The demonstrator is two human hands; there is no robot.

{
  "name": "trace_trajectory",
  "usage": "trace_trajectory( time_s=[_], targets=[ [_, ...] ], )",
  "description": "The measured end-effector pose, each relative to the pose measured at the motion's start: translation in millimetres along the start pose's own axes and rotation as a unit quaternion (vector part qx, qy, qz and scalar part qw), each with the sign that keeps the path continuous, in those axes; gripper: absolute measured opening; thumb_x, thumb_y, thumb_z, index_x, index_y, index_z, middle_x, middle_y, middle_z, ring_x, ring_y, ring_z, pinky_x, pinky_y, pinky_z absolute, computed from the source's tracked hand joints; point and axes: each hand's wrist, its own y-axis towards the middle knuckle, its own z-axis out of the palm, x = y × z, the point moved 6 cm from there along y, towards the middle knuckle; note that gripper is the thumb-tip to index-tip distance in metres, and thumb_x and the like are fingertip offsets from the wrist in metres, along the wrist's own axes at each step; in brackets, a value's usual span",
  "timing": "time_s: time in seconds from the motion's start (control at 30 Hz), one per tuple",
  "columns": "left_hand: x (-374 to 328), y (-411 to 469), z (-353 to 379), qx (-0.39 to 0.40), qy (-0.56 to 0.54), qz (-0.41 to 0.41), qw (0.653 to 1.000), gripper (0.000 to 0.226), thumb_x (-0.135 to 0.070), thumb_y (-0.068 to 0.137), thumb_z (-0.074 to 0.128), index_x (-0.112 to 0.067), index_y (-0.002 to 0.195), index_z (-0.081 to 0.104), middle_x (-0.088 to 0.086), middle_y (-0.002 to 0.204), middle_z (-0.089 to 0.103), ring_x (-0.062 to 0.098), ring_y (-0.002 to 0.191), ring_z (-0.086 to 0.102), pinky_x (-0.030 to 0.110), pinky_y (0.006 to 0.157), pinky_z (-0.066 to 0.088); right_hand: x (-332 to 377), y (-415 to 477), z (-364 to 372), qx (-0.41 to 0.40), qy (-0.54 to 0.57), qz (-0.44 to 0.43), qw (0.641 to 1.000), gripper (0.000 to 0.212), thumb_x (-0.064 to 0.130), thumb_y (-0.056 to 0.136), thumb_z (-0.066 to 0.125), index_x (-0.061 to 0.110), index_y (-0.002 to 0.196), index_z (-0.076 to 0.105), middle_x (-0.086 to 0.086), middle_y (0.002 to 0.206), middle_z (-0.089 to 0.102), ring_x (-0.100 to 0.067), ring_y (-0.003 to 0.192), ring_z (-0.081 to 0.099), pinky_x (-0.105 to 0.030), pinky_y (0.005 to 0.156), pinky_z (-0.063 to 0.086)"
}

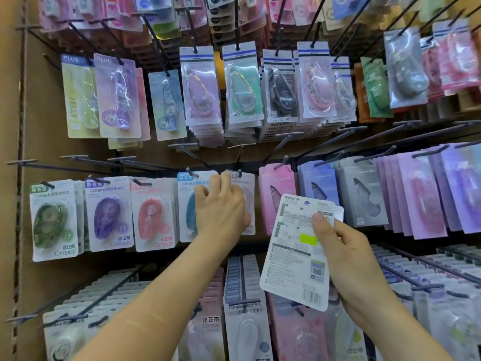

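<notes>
- The right hand (346, 246), nearest the camera, holds a white printed card pack with a green sticker (294, 256) in front of the rack's lower right part. The pack's back faces the camera, and the thumb pinches its right edge against the fingers behind it.
- A brown cardboard display rack (15, 178) fills the view.
- The left hand (221, 207) is at the middle row, near the rack's centre. Its fingers (216, 182) curl over the top of a pale pink blister pack (248, 194), with the thumb on the pack's front.
- A blue blister pack (188, 204) hangs just left, partly covered by the left hand.
- The pale pink pack hangs on a dark metal hook (239, 174).
</notes>
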Motion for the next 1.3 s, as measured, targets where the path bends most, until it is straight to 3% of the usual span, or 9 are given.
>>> trace_trajectory(
  time_s=[0.23, 0.37, 0.4, 0.47, 0.53, 0.8, 1.0, 1.17, 1.3],
  targets=[
    [0, 2, 11, 0.018, -0.008, -0.002, 1.000, 0.054, -0.051, 0.088, 0.057, -0.014, 0.126, 0.052, 0.007, 0.138, 0.037, 0.027, 0.125, 0.032, 0.045, 0.091, 0.028, -4, 0, 3, 0.005, 0.008, 0.001, 1.000, 0.033, 0.030, 0.098, 0.049, 0.006, 0.094, 0.070, -0.006, 0.073, 0.075, -0.006, 0.045, 0.063, -0.010, 0.034, 0.037],
    [13, -35, -34, -0.064, -0.167, -0.034, 0.983, 0.026, -0.041, 0.091, 0.055, -0.020, 0.101, 0.067, 0.001, 0.101, 0.061, 0.021, 0.094, 0.050, 0.040, 0.077, 0.037, -6, 2, 6, 0.001, 0.016, -0.001, 1.000, 0.031, 0.030, 0.099, 0.049, 0.007, 0.093, 0.070, -0.006, 0.070, 0.073, -0.006, 0.044, 0.061, -0.011, 0.034, 0.037],
    [17, -48, -41, -0.006, -0.304, -0.058, 0.951, 0.029, -0.043, 0.095, 0.050, -0.021, 0.092, 0.069, -0.003, 0.089, 0.065, 0.017, 0.086, 0.055, 0.037, 0.073, 0.041, -7, 2, 7, -0.001, 0.018, -0.007, 1.000, 0.031, 0.031, 0.099, 0.049, 0.008, 0.092, 0.070, -0.007, 0.072, 0.074, -0.008, 0.048, 0.065, -0.013, 0.035, 0.039],
    [4, -78, -47, 0.170, -0.611, -0.092, 0.768, 0.027, -0.045, 0.093, 0.054, -0.023, 0.094, 0.070, -0.009, 0.083, 0.072, 0.006, 0.079, 0.066, 0.032, 0.071, 0.052, -9, 3, 10, -0.007, 0.015, -0.018, 1.000, 0.031, 0.033, 0.097, 0.051, 0.010, 0.090, 0.071, -0.008, 0.079, 0.076, -0.017, 0.063, 0.072, -0.019, 0.041, 0.047],
    [-11, -99, -53, 0.240, -0.701, -0.089, 0.666, 0.025, -0.036, 0.084, 0.072, -0.029, 0.106, 0.065, -0.016, 0.096, 0.074, 0.001, 0.088, 0.069, 0.024, 0.079, 0.056, -11, 4, 17, -0.012, 0.011, -0.027, 0.999, 0.031, 0.035, 0.097, 0.052, 0.011, 0.090, 0.071, -0.007, 0.081, 0.077, -0.022, 0.073, 0.074, -0.027, 0.052, 0.054],
    [-2, -109, -41, 0.135, -0.764, -0.196, 0.599, 0.018, -0.022, 0.084, 0.074, -0.023, 0.102, 0.073, -0.008, 0.096, 0.076, 0.012, 0.090, 0.073, 0.039, 0.085, 0.058, -14, 0, 36, 0.048, 0.047, -0.050, 0.997, 0.044, 0.051, 0.090, 0.054, 0.015, 0.111, 0.069, -0.002, 0.109, 0.075, -0.022, 0.105, 0.070, -0.046, 0.094, 0.054],
    [3, -110, -38, 0.117, -0.796, -0.221, 0.551, 0.017, -0.023, 0.094, 0.061, -0.020, 0.106, 0.072, -0.001, 0.095, 0.077, 0.018, 0.088, 0.074, 0.032, 0.072, 0.060, -10, -7, 35, 0.082, 0.007, -0.097, 0.992, 0.031, 0.010, 0.075, 0.076, 0.012, 0.105, 0.068, 0.002, 0.103, 0.075, -0.015, 0.098, 0.071, -0.027, 0.079, 0.059],
    [26, -101, -46, -0.016, -0.796, -0.196, 0.572, 0.013, -0.017, 0.087, 0.066, -0.017, 0.098, 0.073, 0.001, 0.090, 0.076, 0.014, 0.077, 0.071, 0.024, 0.059, 0.056, -22, 1, 17, 0.017, 0.006, -0.047, 0.999, 0.016, 0.015, 0.081, 0.074, 0.023, 0.095, 0.074, 0.000, 0.100, 0.073, -0.015, 0.088, 0.069, -0.030, 0.078, 0.057],
    [49, -100, -60, -0.193, -0.620, -0.022, 0.760, 0.043, 0.010, 0.078, 0.066, -0.023, 0.104, 0.075, -0.002, 0.099, 0.069, 0.011, 0.093, 0.066, 0.020, 0.080, 0.051, -19, 1, 11, 0.014, 0.030, -0.010, 0.999, 0.018, 0.005, 0.090, 0.064, 0.018, 0.086, 0.075, -0.004, 0.088, 0.073, -0.017, 0.079, 0.067, -0.027, 0.065, 0.056]
  ],
)
